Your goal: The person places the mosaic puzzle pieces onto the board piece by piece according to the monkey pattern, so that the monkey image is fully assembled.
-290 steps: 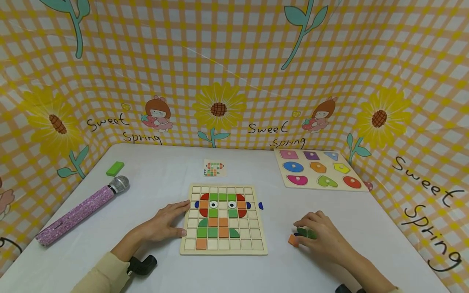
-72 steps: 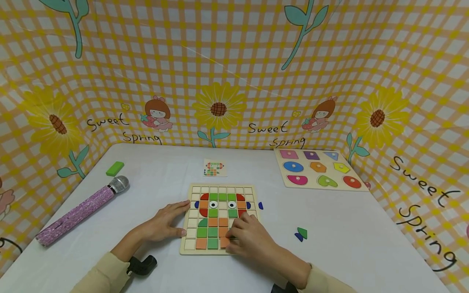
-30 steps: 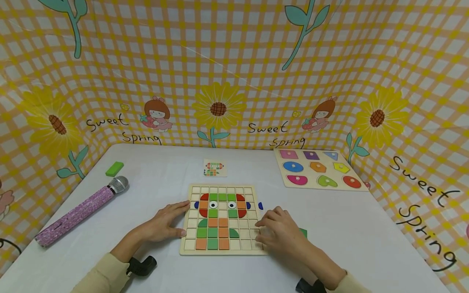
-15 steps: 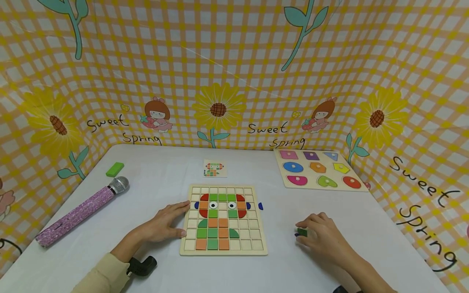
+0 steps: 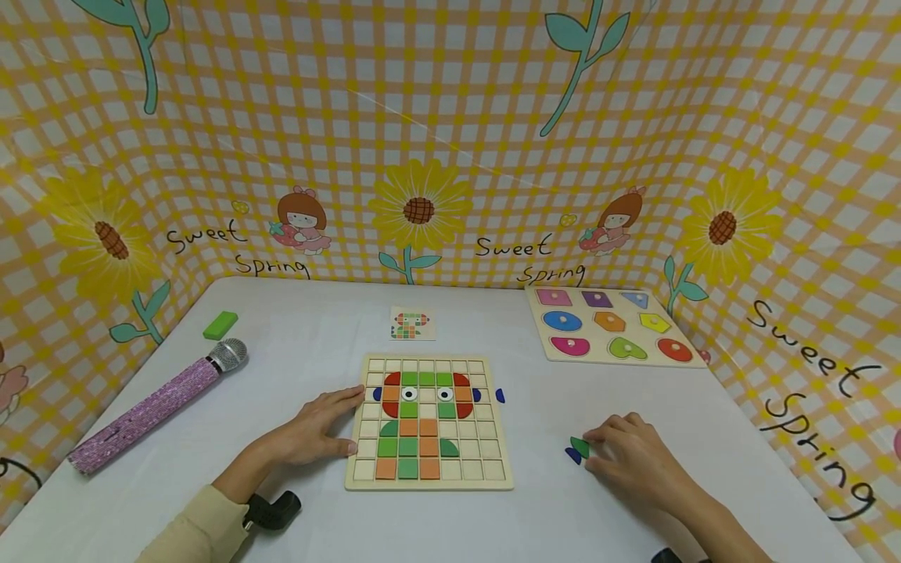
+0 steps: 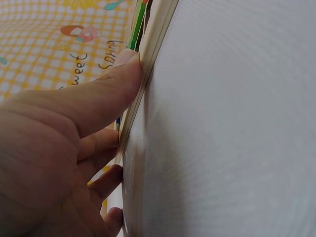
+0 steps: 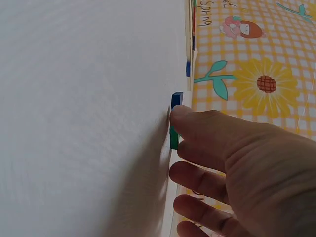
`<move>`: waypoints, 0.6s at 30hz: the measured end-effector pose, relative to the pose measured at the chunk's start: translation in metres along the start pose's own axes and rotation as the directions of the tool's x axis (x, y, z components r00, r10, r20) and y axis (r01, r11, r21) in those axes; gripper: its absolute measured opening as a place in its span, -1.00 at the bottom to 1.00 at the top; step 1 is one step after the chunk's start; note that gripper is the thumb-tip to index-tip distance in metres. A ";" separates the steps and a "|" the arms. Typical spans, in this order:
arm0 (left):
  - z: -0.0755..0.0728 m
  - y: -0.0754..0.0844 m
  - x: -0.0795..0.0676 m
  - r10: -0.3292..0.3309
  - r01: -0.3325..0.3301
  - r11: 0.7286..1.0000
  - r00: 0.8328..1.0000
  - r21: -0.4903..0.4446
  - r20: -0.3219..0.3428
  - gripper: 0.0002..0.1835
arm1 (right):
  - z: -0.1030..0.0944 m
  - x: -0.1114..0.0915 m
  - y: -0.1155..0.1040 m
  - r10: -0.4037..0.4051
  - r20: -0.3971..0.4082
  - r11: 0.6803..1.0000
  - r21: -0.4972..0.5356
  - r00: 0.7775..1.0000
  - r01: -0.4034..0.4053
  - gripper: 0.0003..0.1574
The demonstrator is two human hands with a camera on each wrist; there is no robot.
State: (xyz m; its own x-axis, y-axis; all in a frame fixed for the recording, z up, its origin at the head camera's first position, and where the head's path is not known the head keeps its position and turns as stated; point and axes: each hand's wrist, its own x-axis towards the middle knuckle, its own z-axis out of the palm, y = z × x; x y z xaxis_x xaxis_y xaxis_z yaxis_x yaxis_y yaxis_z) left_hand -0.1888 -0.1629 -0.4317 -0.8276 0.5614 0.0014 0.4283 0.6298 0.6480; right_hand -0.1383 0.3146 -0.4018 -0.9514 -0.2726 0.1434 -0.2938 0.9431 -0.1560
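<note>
My left hand rests against the left edge of a wooden grid board, thumb and fingers spread. The left wrist view shows the thumb touching the board's rim. Orange, green, red and blue tiles with two eye pieces form a figure on the board. To the board's right, my right hand has thumb and index fingertips at a green quarter-round tile on the table. A dark blue rounded tile lies beside it. In the right wrist view the thumb partly covers both tiles.
A small picture card lies behind the board. Another blue tile sits just off its right edge. A shape puzzle board stands back right; a glittery microphone and a green block lie at left.
An orange tile, under the right hand earlier, now sits in the board's bottom row. The right hand has moved right to the green and blue tiles. The left hand stays put.
</note>
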 end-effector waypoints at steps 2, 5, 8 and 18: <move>0.000 0.000 0.000 0.000 0.000 1.000 1.000 -0.001 -0.001 -0.14 | 0.001 0.000 0.001 -0.011 -0.003 1.000 -0.006 1.000 0.011 -0.64; 0.000 -0.001 0.000 -0.001 0.001 1.000 1.000 0.001 -0.002 -0.14 | 0.002 0.001 0.002 -0.015 -0.006 1.000 -0.004 1.000 0.015 -0.67; 0.001 -0.002 0.001 -0.001 0.001 1.000 1.000 -0.002 0.000 -0.14 | 0.002 0.002 0.002 -0.015 -0.008 1.000 0.001 1.000 0.015 -0.72; 0.001 -0.003 0.000 -0.003 0.003 1.000 1.000 -0.009 0.002 -0.13 | 0.002 0.003 0.002 -0.011 -0.012 1.000 0.006 1.000 0.011 -0.76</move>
State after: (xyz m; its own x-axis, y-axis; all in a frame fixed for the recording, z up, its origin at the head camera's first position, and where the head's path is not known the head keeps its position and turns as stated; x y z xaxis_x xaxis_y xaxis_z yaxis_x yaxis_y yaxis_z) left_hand -0.1900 -0.1640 -0.4338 -0.8278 0.5611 -0.0022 0.4230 0.6266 0.6546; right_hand -0.1424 0.3154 -0.4037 -0.9469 -0.2808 0.1563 -0.3048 0.9389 -0.1601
